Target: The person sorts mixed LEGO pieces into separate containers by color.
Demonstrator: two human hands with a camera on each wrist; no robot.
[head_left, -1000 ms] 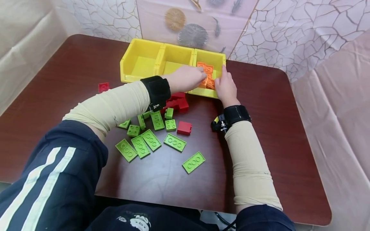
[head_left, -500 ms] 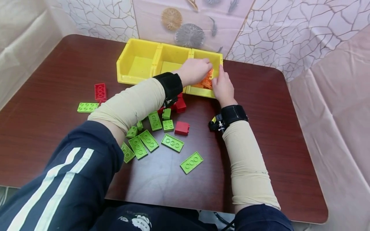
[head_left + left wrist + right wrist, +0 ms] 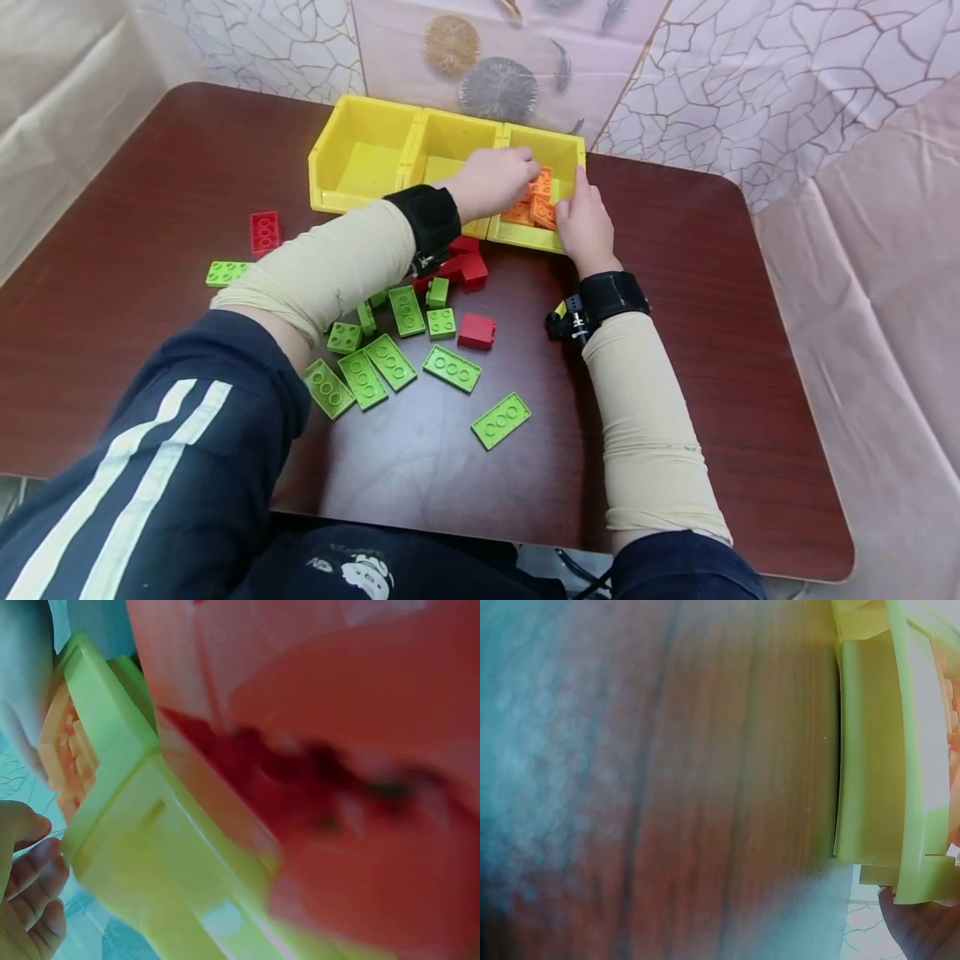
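Note:
Three joined yellow bins stand at the table's far side, and the right bin (image 3: 525,240) holds several orange bricks (image 3: 536,207). My left hand (image 3: 491,179) hovers over the divider at that bin's left edge, fingers bent down toward the bricks. In the left wrist view the left hand's fingers (image 3: 34,889) hang loosely curled with nothing between them, beside the orange bricks (image 3: 64,742). My right hand (image 3: 585,218) rests against the right bin's front right corner with straight fingers. The right wrist view shows that bin's wall (image 3: 870,750).
The left bin (image 3: 360,167) and middle bin (image 3: 450,150) show only bare yellow floors. Red bricks (image 3: 477,331) and several green plates (image 3: 452,368) lie scattered near the bins. A red brick (image 3: 264,232) and a green plate (image 3: 225,272) sit further left.
My left hand reached deeper into the right bin, then drew back a little toward the divider. The right hand stayed at the bin's corner.

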